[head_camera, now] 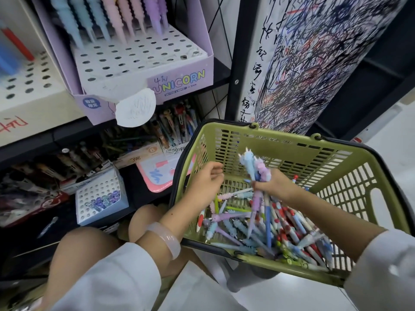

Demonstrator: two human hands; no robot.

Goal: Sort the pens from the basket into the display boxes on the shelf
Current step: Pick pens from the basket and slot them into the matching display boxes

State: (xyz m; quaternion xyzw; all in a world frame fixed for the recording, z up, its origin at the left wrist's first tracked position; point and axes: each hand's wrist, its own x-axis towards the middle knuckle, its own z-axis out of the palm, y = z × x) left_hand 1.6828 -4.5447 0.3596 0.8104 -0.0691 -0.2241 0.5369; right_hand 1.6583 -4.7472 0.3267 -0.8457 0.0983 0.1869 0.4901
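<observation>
A green plastic basket (310, 151) sits at the lower right, its bottom covered with several loose pens (280, 230) in blue, pink, purple and white. My right hand (272, 184) grips a bunch of pastel unicorn pens (254, 169) upright above the pile. My left hand (207, 181) hovers inside the basket's left side, fingers loosely curled, holding nothing. The purple Unicorn display box (179, 83) stands on the shelf at the upper left, with pastel pens in its back rows and many free holes in front.
A cream display box (29, 90) with holes stands left of the purple one. The lower shelf holds more pen boxes, a small blue-white box (101, 203) and a pink tray (155, 173). A scribbled test-paper column (314, 63) rises behind the basket. My knees are below.
</observation>
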